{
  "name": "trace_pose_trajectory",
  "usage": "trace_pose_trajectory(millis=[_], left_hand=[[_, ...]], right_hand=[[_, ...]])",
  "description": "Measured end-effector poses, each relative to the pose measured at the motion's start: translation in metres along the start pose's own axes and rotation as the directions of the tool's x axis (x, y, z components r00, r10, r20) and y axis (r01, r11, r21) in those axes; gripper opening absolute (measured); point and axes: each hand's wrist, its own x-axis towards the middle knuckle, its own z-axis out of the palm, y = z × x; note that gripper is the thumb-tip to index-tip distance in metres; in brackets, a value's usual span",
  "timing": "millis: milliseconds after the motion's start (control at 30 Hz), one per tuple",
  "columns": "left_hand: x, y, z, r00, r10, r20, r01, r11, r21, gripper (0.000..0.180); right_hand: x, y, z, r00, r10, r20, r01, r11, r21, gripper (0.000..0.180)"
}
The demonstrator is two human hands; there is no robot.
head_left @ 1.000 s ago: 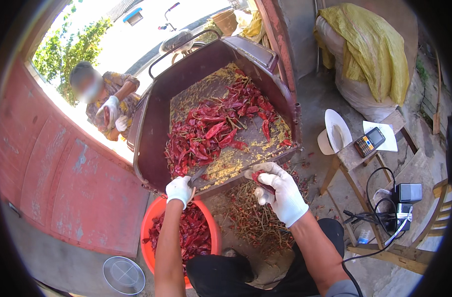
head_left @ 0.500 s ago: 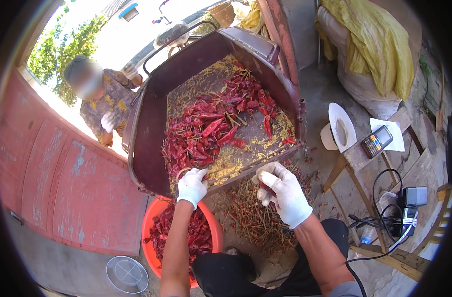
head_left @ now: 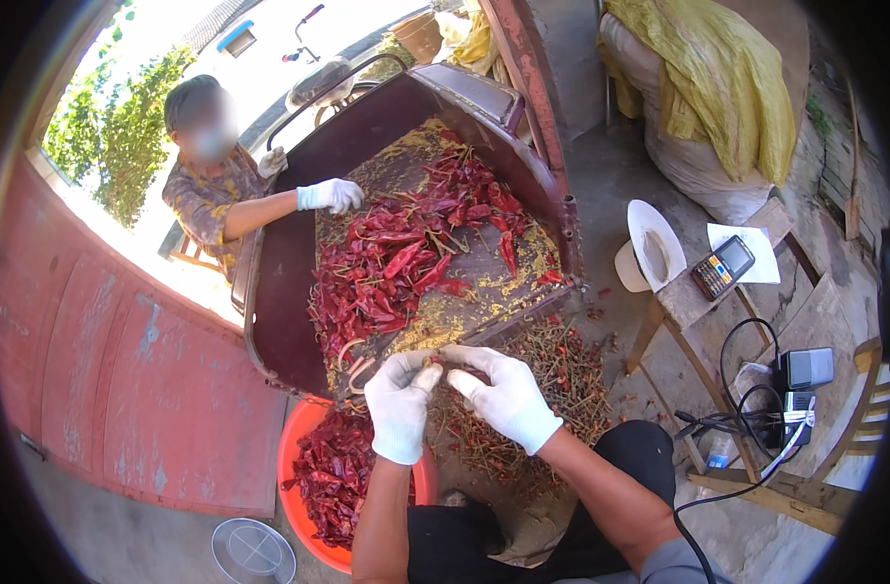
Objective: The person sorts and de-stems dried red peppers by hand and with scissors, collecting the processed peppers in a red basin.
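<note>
Nearest the wearer, at the lower edge, both forearms rise toward the tray lip. Left hand (head_left: 399,409) and right hand (head_left: 503,394), both in white gloves, now meet fingertip to fingertip over a single dried chili (head_left: 443,365); half a second ago they were a little apart, the left at the tray's lip and the right over the stem pile. Each hand is narrowly pinched on the chili, which shows only as a small dark-red scrap between the gloved fingers, just off the tray's near edge. Below the left hand, an orange basin (head_left: 294,457) holds dark-red chilies. Right of the hands, a pile of stems (head_left: 552,375) lies on the ground. Beyond the hands, a maroon tray (head_left: 279,282) carries a heap of chilies (head_left: 396,263), glossy red, wrinkled and curled, amid yellow seeds. At its far left rim, another person's gloved hand (head_left: 330,195) now reaches over the tray wall; earlier that hand stayed close to the person's body. Farther right, a wooden stool (head_left: 684,302) bears a white hat (head_left: 649,243) and a handheld device (head_left: 723,265). Behind it a yellow-covered sack (head_left: 718,97) stands.
</note>
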Motion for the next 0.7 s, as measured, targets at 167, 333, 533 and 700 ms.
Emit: trace_pose_trajectory(millis=[167,333,533,700], left_hand=[[-0.022,0.000,0.006,0.998,-0.002,-0.065,-0.005,0.994,-0.106,0.019],[-0.024,-0.009,-0.002,0.996,0.071,-0.044,-0.074,0.996,-0.053,0.024],[-0.026,-0.015,-0.012,0.991,0.108,0.081,-0.117,0.985,0.123,0.025],[-0.023,-0.017,-0.024,0.947,0.285,0.150,-0.320,0.878,0.355,0.021]], right_hand=[[-0.006,-0.010,0.003,0.986,0.138,0.093,-0.153,0.971,0.184,0.039],[-0.012,-0.011,0.007,1.000,0.023,0.014,-0.024,0.999,0.046,0.035],[-0.009,-0.008,0.004,0.998,-0.063,-0.024,0.059,0.987,-0.149,0.026],[-0.010,-0.010,0.003,0.991,-0.127,0.045,0.134,0.936,-0.324,0.021]])
